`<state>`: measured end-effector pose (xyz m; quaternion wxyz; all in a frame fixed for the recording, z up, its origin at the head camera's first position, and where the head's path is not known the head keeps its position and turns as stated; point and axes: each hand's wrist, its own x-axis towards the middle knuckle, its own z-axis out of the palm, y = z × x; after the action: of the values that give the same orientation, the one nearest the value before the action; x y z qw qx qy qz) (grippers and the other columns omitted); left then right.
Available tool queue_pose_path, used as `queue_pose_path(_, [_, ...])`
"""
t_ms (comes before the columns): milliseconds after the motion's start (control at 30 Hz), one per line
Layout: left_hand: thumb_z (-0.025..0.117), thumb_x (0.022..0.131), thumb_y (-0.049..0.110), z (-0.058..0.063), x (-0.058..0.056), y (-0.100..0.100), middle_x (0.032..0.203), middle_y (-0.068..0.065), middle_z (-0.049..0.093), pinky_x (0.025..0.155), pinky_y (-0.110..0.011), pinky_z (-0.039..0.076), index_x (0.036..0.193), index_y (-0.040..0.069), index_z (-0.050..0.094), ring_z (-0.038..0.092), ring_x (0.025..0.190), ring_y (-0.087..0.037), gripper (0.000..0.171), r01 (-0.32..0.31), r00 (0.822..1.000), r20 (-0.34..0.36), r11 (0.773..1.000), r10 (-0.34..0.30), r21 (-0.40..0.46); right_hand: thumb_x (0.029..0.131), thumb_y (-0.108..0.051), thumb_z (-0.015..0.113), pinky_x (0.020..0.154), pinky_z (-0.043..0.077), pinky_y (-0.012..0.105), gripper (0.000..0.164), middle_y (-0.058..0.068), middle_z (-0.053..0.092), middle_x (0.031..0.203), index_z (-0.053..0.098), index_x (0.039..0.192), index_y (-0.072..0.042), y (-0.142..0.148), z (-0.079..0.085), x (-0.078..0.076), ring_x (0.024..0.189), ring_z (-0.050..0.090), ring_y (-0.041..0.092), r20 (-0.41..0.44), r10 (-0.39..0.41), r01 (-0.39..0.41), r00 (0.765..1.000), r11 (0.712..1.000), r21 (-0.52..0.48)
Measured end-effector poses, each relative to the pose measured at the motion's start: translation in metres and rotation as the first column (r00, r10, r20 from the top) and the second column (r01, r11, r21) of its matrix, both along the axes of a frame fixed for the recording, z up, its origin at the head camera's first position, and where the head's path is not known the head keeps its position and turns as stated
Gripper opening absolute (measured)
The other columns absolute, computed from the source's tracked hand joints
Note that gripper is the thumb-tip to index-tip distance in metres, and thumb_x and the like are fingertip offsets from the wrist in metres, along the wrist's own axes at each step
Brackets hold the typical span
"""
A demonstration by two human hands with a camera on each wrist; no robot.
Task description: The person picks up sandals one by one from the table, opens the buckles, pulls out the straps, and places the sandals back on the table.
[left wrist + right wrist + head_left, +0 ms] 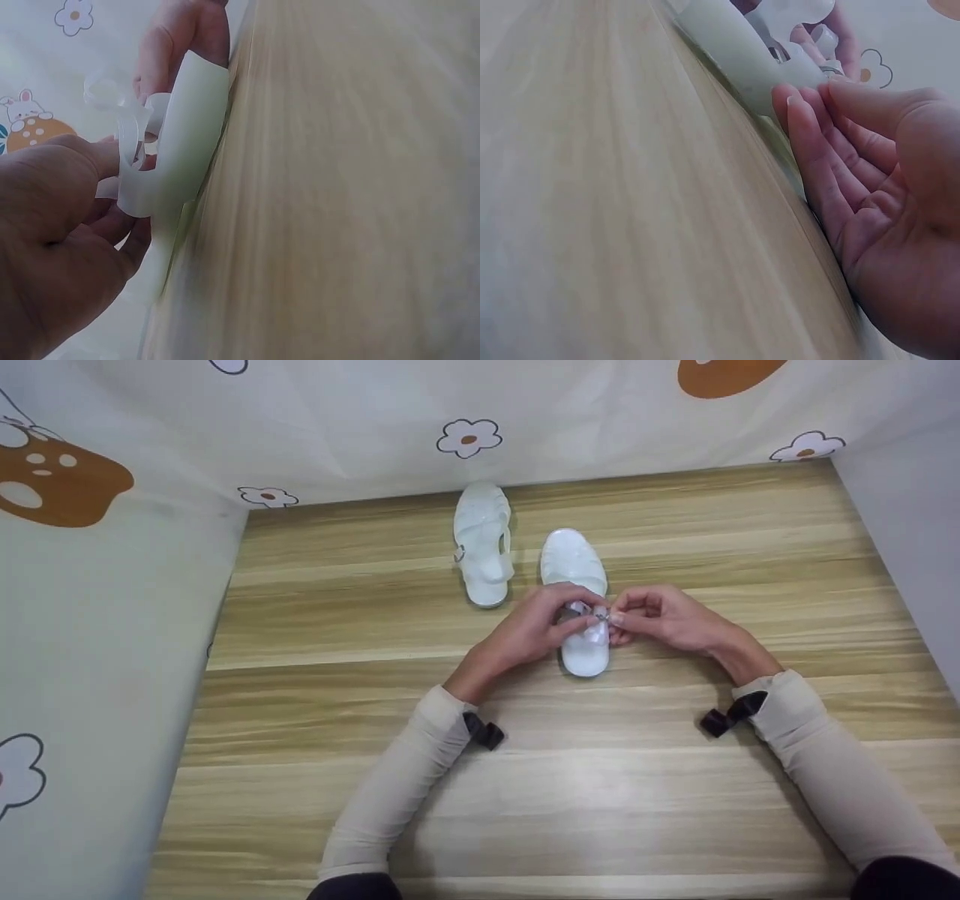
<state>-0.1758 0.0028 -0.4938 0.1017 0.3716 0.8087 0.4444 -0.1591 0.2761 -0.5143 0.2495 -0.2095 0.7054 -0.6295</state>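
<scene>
A white sandal (pixel 571 556) lies flat on the wooden surface, toe pointing away from me. My left hand (pixel 529 624) reaches over its middle from the left, thumb and fingers pinching the strap. From the right, my right hand (pixel 667 619) pinches the small metal buckle (pixel 602 617) at the sandal's outer side between thumb and fingertips. In the left wrist view the sandal (pixel 193 124) appears side-on, with the fingers of the left hand (pixel 60 232) behind its strap. The right wrist view shows the right thumb at the buckle (pixel 830 69), above the sole's edge.
A second white sandal (pixel 480 521), with its own buckle at the left side, lies further back and to the left. A patterned cloth wall (pixel 360 427) borders the wooden surface (pixel 562 802) at the back and left; a pale wall (pixel 900 502) stands at the right.
</scene>
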Motion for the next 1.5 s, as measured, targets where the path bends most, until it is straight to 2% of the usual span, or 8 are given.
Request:
queue_pose_path(167, [0.078, 0.102, 0.022, -0.0001, -0.0001, -0.0012, 0.120, 0.002, 0.080, 0.098, -0.026, 0.055, 0.122, 0.017, 0.080, 0.069, 0.109, -0.008, 0.021, -0.044, 0.998, 0.042, 0.999, 0.043, 0.011, 0.109, -0.009, 0.062, 0.087, 0.065, 0.033, 0.023, 0.012, 0.074, 0.108, 0.062, 0.112, 0.014, -0.0008, 0.0014, -0.0004, 0.096, 0.075, 0.019, 0.005, 0.008, -0.008, 1.000, 1.000, 0.005])
queue_pose_path(267, [0.080, 0.100, 0.020, -0.0003, -0.0001, -0.0020, 0.114, 0.003, 0.079, 0.094, -0.028, 0.055, 0.117, 0.016, 0.080, 0.067, 0.102, -0.008, 0.018, -0.064, 0.996, 0.063, 0.998, 0.062, 0.025, 0.108, -0.012, 0.066, 0.087, 0.066, 0.034, 0.024, 0.012, 0.074, 0.107, 0.063, 0.112, 0.011, -0.0027, 0.0023, 0.0000, 0.095, 0.076, 0.019, 0.026, -0.005, 0.005, 1.000, 1.000, 0.015])
queue_pose_path(400, [0.079, 0.101, 0.020, -0.0014, -0.0010, -0.0033, 0.115, 0.002, 0.078, 0.102, -0.028, 0.053, 0.116, 0.015, 0.078, 0.068, 0.110, -0.008, 0.016, -0.046, 0.997, 0.068, 0.998, 0.044, 0.037, 0.105, -0.014, 0.073, 0.086, 0.067, 0.035, 0.021, 0.010, 0.075, 0.104, 0.064, 0.109, 0.005, -0.0053, 0.0023, 0.0013, 0.094, 0.077, 0.018, 0.062, -0.042, 0.040, 0.997, 0.999, 0.036])
queue_pose_path(567, [0.079, 0.100, 0.016, -0.0019, -0.0035, -0.0053, 0.112, -0.001, 0.075, 0.102, -0.029, 0.053, 0.113, 0.011, 0.072, 0.067, 0.110, -0.012, 0.016, -0.018, 0.997, 0.071, 0.998, 0.014, 0.062, 0.102, -0.010, 0.075, 0.086, 0.067, 0.037, 0.020, 0.009, 0.074, 0.102, 0.063, 0.112, 0.002, -0.0064, 0.0020, 0.0009, 0.094, 0.077, 0.019, 0.071, -0.053, 0.051, 0.996, 0.998, 0.038])
queue_pose_path(933, [0.079, 0.101, 0.019, -0.0039, -0.0026, -0.0017, 0.116, 0.001, 0.076, 0.107, -0.027, 0.051, 0.115, 0.014, 0.073, 0.067, 0.116, -0.009, 0.017, -0.041, 0.998, 0.057, 0.997, 0.037, 0.072, 0.099, -0.003, 0.077, 0.084, 0.066, 0.032, 0.025, 0.006, 0.071, 0.103, 0.061, 0.117, 0.003, -0.0044, 0.0023, -0.0004, 0.094, 0.073, 0.015, 0.039, -0.041, 0.041, 0.998, 0.999, 0.006])
queue_pose_path(1100, [0.081, 0.099, 0.024, -0.0043, -0.0045, -0.0041, 0.116, 0.005, 0.076, 0.106, -0.026, 0.050, 0.115, 0.017, 0.076, 0.066, 0.114, -0.006, 0.018, -0.023, 0.994, 0.109, 0.997, 0.015, 0.073, 0.099, -0.001, 0.075, 0.081, 0.065, 0.029, 0.021, 0.006, 0.070, 0.100, 0.058, 0.110, 0.007, -0.0029, 0.0004, -0.0007, 0.094, 0.071, 0.015, -0.012, -0.019, 0.019, 1.000, 1.000, -0.010])
queue_pose_path(1300, [0.086, 0.096, 0.021, -0.0059, -0.0083, -0.0094, 0.119, 0.001, 0.077, 0.109, -0.026, 0.050, 0.117, 0.014, 0.076, 0.066, 0.117, -0.007, 0.025, 0.010, 0.979, 0.199, 0.990, -0.038, 0.141, 0.100, -0.001, 0.074, 0.089, 0.064, 0.030, 0.017, 0.006, 0.074, 0.107, 0.063, 0.110, 0.007, -0.0005, 0.0022, -0.0004, 0.102, 0.073, 0.016, -0.034, 0.037, -0.037, 0.999, 0.999, -0.003])
queue_pose_path(1500, [0.087, 0.095, 0.025, -0.0059, -0.0069, -0.0080, 0.111, 0.002, 0.077, 0.100, -0.025, 0.052, 0.108, 0.015, 0.074, 0.066, 0.107, -0.007, 0.021, -0.039, 0.986, 0.165, 0.991, 0.017, 0.127, 0.107, -0.005, 0.065, 0.084, 0.065, 0.033, 0.015, 0.009, 0.074, 0.103, 0.063, 0.112, 0.009, -0.0008, 0.0017, -0.0003, 0.095, 0.073, 0.019, -0.011, 0.037, -0.037, 0.999, 0.998, -0.050])
